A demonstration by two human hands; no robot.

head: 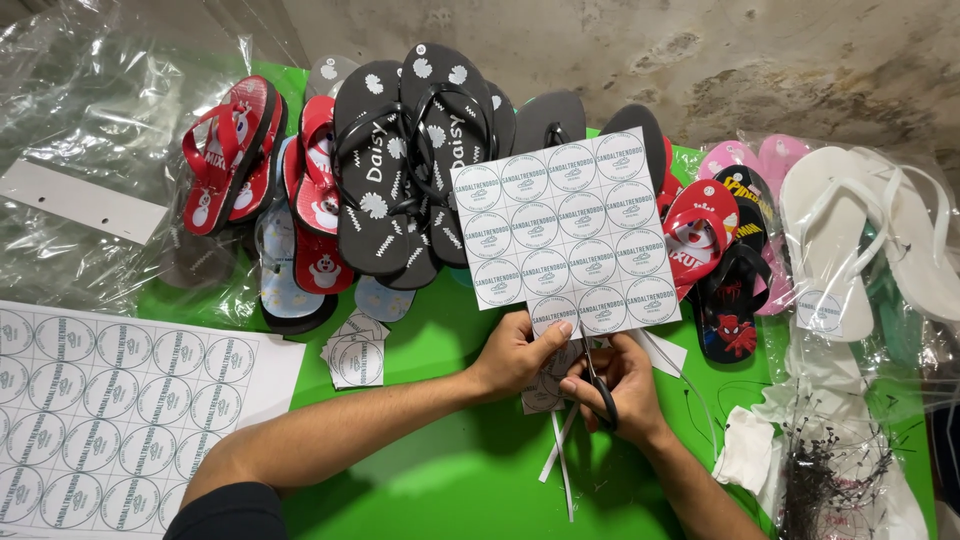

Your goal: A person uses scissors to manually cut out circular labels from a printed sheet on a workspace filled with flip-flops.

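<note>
Head view: a sheet of round labels (566, 232) is clamped at its lower edge in the left hand (516, 355) grip. Black-handled scissors (600, 385) are clasped in the right hand (622, 382) just beside that grip, above the green worktop (450, 470). Cut paper strips (560, 455) hang below both grips.

1. Looks like a small packing workshop for footwear, set up on a green table (450, 480) against a rough, stained concrete wall (700, 60).
2. Behind the table's middle: rows of flip-flops (400, 170) in black, red, pink and white, some bagged in clear plastic.
3. At the table's left edge: a printed sheet of round labels (110, 410).
4. Above that sheet: loose clear bags (90, 150).
</note>
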